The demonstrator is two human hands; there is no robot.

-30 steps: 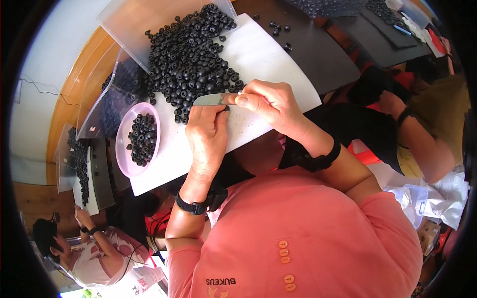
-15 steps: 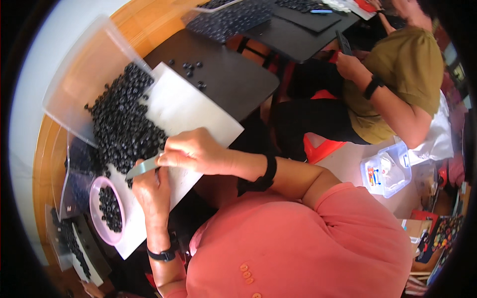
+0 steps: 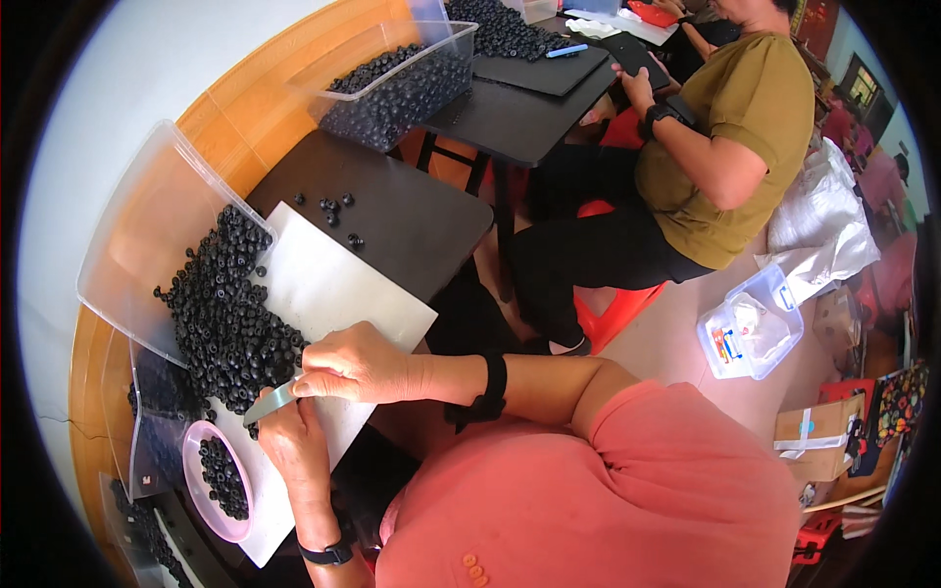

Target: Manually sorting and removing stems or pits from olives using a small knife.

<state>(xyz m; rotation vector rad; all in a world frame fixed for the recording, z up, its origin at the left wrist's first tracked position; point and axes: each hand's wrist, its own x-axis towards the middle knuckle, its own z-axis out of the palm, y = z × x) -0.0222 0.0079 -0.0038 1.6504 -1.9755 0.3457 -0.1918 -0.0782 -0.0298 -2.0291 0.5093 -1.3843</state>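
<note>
My right hand (image 3: pixel 358 363) is closed around the handle end of a small knife (image 3: pixel 270 403) with a flat silvery blade. The blade reaches left across the fingers of my left hand (image 3: pixel 296 451). That hand is curled beside the pile, and whatever its fingertips pinch is hidden behind the blade. A heap of small glossy black ring-shaped pieces (image 3: pixel 230 323) spreads from a tipped clear plastic bin (image 3: pixel 147 235) onto a white board (image 3: pixel 343 279). Left of my left hand, an oval pink dish (image 3: pixel 201 505) holds more black pieces.
Several stray black pieces (image 3: pixel 331 208) lie on the dark table (image 3: pixel 421 211) beyond the board. Another clear bin (image 3: pixel 397 103) of black pieces stands farther back. A person in an olive shirt (image 3: pixel 745 127) sits at right, holding a dark phone-like object. A clear box (image 3: pixel 750 328) rests on the floor.
The view has shifted, so the board and both hands appear lower and more of the far table shows. The knife stays in my right hand, against my left fingers.
</note>
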